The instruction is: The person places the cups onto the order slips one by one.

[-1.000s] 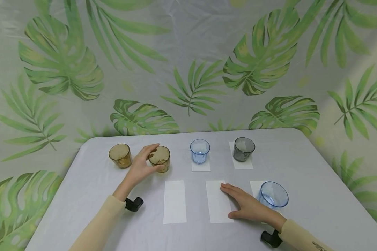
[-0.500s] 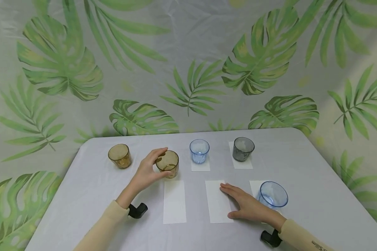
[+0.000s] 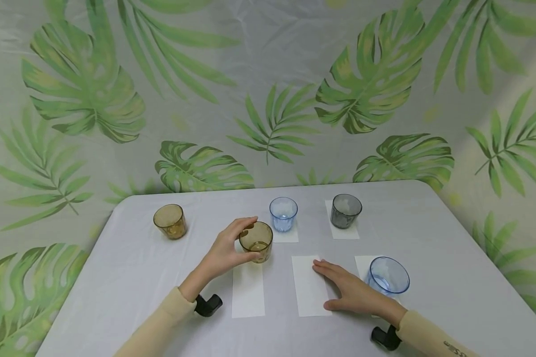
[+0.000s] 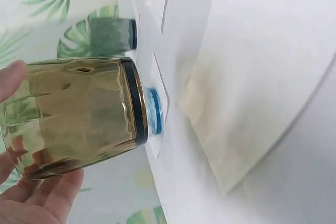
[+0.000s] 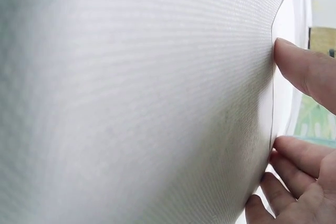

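My left hand (image 3: pixel 225 250) grips an amber glass tumbler (image 3: pixel 257 243) near its rim, thumb on the near side and fingers round the far side. In the left wrist view, the base of the amber tumbler (image 4: pixel 79 114) is raised off the table, close over a white paper rectangle (image 3: pixel 248 297). My right hand (image 3: pixel 353 295) rests on the table, fingers spread and relaxed, with its fingertips at the right edge of the middle paper (image 3: pixel 310 287). It holds nothing. In the right wrist view, the thumb and fingertips (image 5: pixel 283 148) touch down along the paper's edge.
A second amber tumbler (image 3: pixel 170 221) stands at the back left. On papers at the back stand a blue tumbler (image 3: pixel 284 215) and a grey one (image 3: pixel 346 212). A larger blue tumbler (image 3: pixel 387 277) stands on a paper just behind my right hand. A leaf-printed curtain (image 3: pixel 272 99) hangs behind the table.
My left hand has carried the amber tumbler rightward and nearer, from beside the other amber one to above the far end of the left paper. The right hand has stayed still.
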The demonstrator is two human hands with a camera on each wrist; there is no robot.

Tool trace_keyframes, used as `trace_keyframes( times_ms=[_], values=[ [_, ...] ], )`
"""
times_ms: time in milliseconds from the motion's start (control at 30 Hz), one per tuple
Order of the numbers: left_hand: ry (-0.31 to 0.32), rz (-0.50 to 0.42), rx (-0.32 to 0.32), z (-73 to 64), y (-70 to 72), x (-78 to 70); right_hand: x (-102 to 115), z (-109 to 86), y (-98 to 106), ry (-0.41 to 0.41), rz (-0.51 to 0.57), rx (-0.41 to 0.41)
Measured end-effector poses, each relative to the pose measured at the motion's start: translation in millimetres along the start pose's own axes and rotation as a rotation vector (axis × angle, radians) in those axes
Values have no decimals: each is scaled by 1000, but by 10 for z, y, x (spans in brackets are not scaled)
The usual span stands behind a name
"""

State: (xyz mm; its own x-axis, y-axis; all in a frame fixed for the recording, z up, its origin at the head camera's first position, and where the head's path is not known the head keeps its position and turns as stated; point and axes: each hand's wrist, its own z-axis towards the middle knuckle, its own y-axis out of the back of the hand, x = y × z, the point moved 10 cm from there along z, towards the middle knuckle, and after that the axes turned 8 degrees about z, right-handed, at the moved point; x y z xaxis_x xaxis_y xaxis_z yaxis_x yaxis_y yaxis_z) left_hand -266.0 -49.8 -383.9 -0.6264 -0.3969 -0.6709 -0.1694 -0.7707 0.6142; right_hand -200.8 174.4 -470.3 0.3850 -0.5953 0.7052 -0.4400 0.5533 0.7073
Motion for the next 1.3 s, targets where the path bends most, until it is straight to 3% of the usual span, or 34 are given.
trace_keyframes(
  times_ms=[267, 1033, 1300],
  values=[
    [-68, -29, 47, 43, -245, -170, -14, 12, -7, -30, 11, 12],
    [-163, -35, 162, 83, -818, -479, -69, 30, -23, -36, -5, 11],
    [-153, -45, 210, 98, -1005, -533, -116, 44, -24, -81, 9, 16]
  ],
)
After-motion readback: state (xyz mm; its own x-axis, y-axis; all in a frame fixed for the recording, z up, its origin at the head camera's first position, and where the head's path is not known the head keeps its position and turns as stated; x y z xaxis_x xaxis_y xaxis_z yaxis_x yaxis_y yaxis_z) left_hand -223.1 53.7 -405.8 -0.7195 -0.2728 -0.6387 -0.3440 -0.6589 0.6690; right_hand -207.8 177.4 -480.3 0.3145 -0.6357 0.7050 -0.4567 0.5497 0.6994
